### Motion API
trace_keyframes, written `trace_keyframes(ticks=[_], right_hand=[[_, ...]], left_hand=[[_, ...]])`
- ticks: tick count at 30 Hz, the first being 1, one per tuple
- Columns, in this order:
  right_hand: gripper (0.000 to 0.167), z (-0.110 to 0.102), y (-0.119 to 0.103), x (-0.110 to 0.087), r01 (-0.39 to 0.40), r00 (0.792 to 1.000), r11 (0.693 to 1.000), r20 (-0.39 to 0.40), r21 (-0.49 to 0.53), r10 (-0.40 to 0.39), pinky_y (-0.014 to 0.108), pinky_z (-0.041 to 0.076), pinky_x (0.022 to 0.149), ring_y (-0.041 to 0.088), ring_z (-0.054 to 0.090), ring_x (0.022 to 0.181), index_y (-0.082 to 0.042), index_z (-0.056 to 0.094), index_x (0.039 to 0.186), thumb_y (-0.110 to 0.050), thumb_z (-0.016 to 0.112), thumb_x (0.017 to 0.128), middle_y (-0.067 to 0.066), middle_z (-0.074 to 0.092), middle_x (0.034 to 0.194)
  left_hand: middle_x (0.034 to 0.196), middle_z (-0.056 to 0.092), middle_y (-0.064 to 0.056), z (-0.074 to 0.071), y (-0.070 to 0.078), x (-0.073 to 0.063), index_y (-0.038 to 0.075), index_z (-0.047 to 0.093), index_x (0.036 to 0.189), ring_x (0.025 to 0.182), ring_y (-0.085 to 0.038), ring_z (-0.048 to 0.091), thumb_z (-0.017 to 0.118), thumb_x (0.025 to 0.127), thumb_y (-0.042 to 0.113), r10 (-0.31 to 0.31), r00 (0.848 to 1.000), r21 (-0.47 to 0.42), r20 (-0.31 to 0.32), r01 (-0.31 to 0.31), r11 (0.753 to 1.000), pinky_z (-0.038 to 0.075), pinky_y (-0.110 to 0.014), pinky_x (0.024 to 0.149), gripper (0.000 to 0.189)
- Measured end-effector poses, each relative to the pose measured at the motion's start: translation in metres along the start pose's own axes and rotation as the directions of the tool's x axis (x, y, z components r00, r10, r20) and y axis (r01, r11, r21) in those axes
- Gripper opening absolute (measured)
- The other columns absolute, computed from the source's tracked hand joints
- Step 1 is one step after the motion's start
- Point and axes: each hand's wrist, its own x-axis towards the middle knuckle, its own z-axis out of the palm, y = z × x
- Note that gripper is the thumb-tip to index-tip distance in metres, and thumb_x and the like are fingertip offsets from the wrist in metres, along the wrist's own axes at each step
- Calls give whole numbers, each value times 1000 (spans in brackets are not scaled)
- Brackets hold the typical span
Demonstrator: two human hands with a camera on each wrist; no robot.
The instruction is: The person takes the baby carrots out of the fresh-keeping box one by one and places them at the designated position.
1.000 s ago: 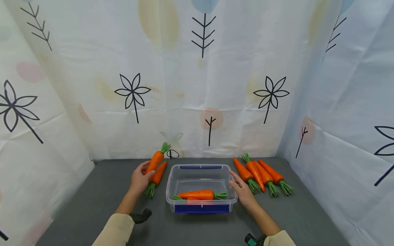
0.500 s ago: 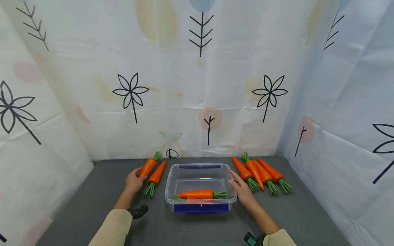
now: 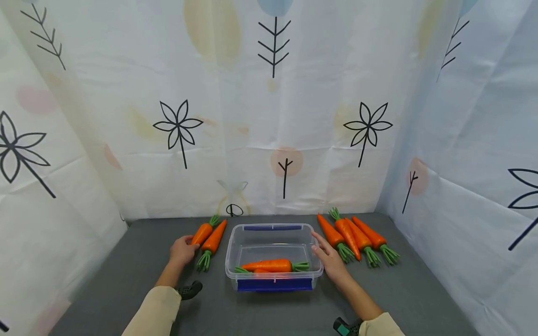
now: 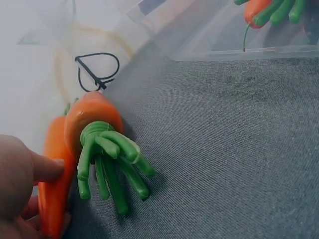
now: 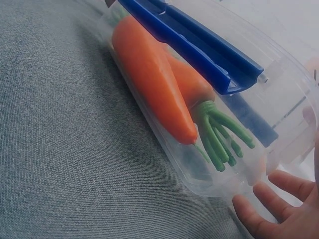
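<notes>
My left hand (image 3: 181,252) pinches the tapered lower part of an orange carrot (image 3: 203,232) at the table's back left. Its green top points away from me; in the left wrist view the thumb and fingers lie along this carrot (image 4: 54,196). Right beside it lies a second carrot (image 3: 214,238), green top towards me. A clear plastic container (image 3: 275,284) with blue clips stands in the middle with no lid on. Two carrots lie inside along its front wall, the upper carrot (image 3: 273,265) plainest. My right hand (image 3: 332,263) touches the container's right side, fingers extended.
Several carrots (image 3: 359,238) lie side by side to the right of the container, beyond my right hand. The grey tabletop (image 3: 244,312) is edged by a patterned white curtain (image 3: 252,154) at the back and both sides.
My left hand has shifted left and lowered the carrot from above the second carrot to its left side. My right hand stays at the container.
</notes>
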Motion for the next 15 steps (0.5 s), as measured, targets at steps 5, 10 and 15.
trace_keyframes(ticks=[5,10,15], right_hand=[[50,0,0,-1,-2,1000,1000,16,10,2,58,37,100,34,56,111,-13,43,148,-27,53,101,21,49,139],[49,0,-4,-3,-18,1000,1000,13,16,17,60,37,100,37,56,111,-12,43,148,-25,53,101,23,51,135],[48,-2,-30,-11,-20,1000,1000,22,15,20,63,36,98,44,56,110,-5,42,147,-18,50,102,30,51,131]], left_hand=[[127,52,-33,-2,0,-1,-12,50,130,110,-43,52,60,95,15,-16,999,20,30,15,1000,44,-53,89,45],[125,55,-33,-7,-1,-2,-11,48,133,107,-42,55,58,95,17,-6,998,-10,67,7,1000,46,-51,87,48],[130,50,-33,-11,2,-4,-8,44,138,110,-44,53,57,96,19,8,997,-38,81,-5,999,46,-52,87,52]])
